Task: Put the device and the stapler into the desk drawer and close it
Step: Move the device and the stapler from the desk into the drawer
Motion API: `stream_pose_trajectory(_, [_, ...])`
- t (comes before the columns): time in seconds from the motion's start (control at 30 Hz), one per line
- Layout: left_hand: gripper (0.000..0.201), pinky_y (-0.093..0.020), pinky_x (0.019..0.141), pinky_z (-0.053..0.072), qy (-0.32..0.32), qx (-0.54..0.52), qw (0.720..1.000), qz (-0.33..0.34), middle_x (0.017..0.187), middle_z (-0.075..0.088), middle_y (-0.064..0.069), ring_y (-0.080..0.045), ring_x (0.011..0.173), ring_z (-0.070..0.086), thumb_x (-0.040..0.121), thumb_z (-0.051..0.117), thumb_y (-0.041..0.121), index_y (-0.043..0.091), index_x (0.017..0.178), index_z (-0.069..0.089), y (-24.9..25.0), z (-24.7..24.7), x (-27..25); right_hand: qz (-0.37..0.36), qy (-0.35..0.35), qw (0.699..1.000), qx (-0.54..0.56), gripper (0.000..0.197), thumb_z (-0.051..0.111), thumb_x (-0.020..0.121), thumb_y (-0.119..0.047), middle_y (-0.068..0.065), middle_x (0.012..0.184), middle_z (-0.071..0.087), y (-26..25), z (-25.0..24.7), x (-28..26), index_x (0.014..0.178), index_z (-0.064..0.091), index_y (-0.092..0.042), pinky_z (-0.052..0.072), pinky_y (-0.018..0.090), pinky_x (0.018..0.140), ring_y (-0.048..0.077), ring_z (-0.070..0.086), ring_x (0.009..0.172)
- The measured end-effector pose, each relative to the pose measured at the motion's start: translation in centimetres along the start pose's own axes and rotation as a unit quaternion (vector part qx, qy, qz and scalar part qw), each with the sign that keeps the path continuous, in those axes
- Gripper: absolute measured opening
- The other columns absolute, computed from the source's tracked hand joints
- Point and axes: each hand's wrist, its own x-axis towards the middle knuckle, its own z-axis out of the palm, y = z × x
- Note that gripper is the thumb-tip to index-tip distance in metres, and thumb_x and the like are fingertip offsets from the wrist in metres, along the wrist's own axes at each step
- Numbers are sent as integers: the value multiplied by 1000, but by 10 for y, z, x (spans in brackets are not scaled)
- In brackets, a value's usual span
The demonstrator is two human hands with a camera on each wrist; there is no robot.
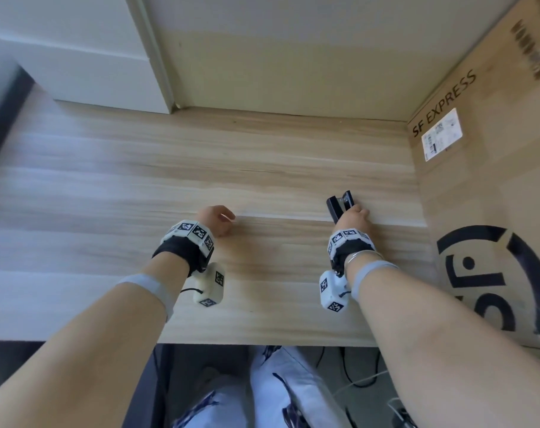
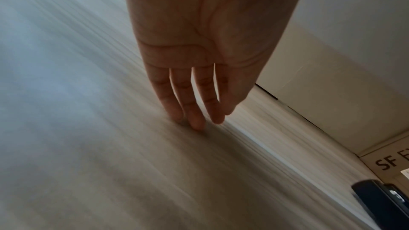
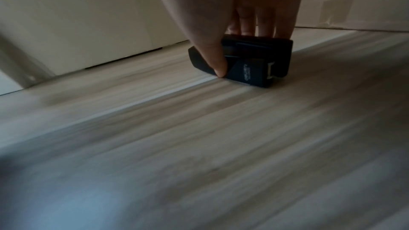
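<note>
Place: a home or small office desk corner; which of the two, cannot tell.
Surface: light wood-grain laminate desk top (image 1: 201, 168), running to a plain pale wall (image 1: 293, 57) at the far side.
Right: large brown cardboard shipping box (image 1: 484, 193) printed "SF EXPRESS", white shipping label (image 1: 441, 134) stuck on it.
Far left: white panelled cabinet (image 1: 86, 57).
Under desk, near: dark floor with loose black cables (image 1: 352, 369).
</note>
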Motion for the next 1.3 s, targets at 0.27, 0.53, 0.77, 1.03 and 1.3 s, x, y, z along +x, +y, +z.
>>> stream_pose_trajectory(0.27, [42,-29,74,53,-2,-17,1000,19,120,67,-16,-25,88,65,91,55,25,3,127,57,-17,-10,-30,-193,-34,980,17,57,67,84,-15,17,135,45,-63,20,-73,132,39,-2,48,39,92,35,54,119])
stream_pose_trajectory(0.53, [49,-42,86,54,52,-173,984,4,102,64,-20,-26,84,61,91,54,32,-6,122,54,-63,-26,-67,-336,-81,937,44,60,70,80,-27,12,131,51,-119,61,-173,130,41,-8,46,37,94,30,54,120])
stream_pose_trajectory(0.77, [52,-50,91,54,172,-250,952,-45,124,61,-25,-39,109,63,83,66,23,2,129,50,-130,-52,-111,-420,-141,896,37,66,75,76,-28,12,131,54,-141,103,-239,131,43,-9,46,36,94,30,54,120])
stream_pose_trajectory(1.03, [47,-29,71,61,209,-201,955,-68,109,68,-16,-28,92,66,80,68,20,8,124,54,-221,-87,-178,-499,-125,846,-141,64,57,90,-36,6,149,42,-141,136,-255,147,32,-18,37,38,109,27,45,134])
stream_pose_trajectory(1.3, [36,-25,78,45,175,-91,969,-151,93,68,-6,-23,88,64,76,71,28,15,108,63,-313,-79,-227,-463,-18,872,-159,61,43,97,-35,0,163,13,-147,181,-251,152,21,-24,8,42,121,26,9,151])
